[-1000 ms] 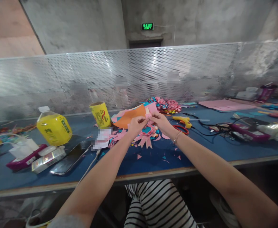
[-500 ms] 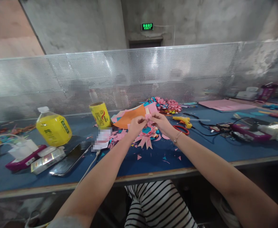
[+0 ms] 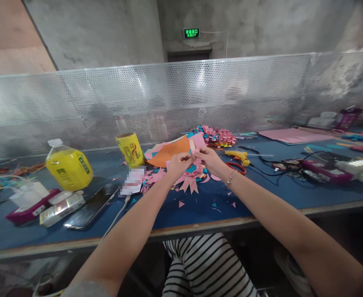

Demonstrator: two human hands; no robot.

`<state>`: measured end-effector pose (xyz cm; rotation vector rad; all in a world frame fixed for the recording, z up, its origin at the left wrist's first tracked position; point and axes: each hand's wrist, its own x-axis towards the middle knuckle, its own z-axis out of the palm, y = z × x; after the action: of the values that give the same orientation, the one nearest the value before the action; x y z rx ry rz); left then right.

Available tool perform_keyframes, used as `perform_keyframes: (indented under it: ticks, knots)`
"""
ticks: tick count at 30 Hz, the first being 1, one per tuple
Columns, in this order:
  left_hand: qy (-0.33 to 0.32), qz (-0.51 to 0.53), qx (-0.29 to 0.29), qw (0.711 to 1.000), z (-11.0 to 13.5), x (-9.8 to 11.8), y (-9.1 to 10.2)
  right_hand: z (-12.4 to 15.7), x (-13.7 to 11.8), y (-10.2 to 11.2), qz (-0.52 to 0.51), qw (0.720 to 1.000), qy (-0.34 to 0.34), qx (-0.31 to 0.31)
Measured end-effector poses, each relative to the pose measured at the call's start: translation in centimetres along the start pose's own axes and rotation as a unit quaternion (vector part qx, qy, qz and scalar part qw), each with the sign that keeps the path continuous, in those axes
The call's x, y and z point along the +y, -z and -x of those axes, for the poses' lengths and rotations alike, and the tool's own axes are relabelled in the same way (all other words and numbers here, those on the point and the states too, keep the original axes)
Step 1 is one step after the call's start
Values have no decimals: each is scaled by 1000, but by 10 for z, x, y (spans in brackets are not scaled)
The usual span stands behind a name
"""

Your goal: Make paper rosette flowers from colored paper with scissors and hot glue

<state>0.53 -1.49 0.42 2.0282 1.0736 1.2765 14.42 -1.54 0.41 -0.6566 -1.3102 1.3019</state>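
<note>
My left hand (image 3: 179, 163) and my right hand (image 3: 211, 160) meet over the middle of the table, fingertips pinched together. Between them is a small pink paper piece (image 3: 196, 156), looking curled or folded and partly hidden by the fingers. Just below lies a paper rosette (image 3: 190, 183) with pink notched tails and some blue. An orange paper sheet (image 3: 170, 152) rests behind my left hand, with pink and pale sheets under it. To the right of my right hand is a yellow glue gun (image 3: 238, 157), beside red-handled scissors (image 3: 235, 167).
A yellow can (image 3: 130, 149), a jug of yellow liquid (image 3: 69, 167), a phone (image 3: 90, 208) and a purple tissue pack (image 3: 32, 208) stand or lie leftward. Finished-looking rosettes (image 3: 221, 136) are heaped behind. Black cables (image 3: 269, 171) run right. A perforated metal screen (image 3: 181, 90) borders the back.
The pink paper piece has gone from looking flat to more curled between the fingertips, and has tipped slightly downward. Both hands stay almost in place.
</note>
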Motion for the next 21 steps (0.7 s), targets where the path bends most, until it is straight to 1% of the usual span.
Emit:
perform_keyframes:
  ticks: [4,6,9,13,17,21]
  knots:
    - [1,11,-2,1000,0,1,-1,-1,1,1,0,1000,10,5]
    - [3,44,0,999,1,1,-3,-1,2,1,-14,1000,20,7]
    - [6,93,22,995,1,0,-6,-3,2,2,-37,999,32,16]
    - [8,92,20,996,0,-4,-7,-6,3,4,-72,996,30,39]
    - [19,82,20,996,-1,-5,-6,-6,5,5,-93,995,25,22]
    - [40,105,32,993,-3,-4,-5,-7,7,3,-75,997,21,7]
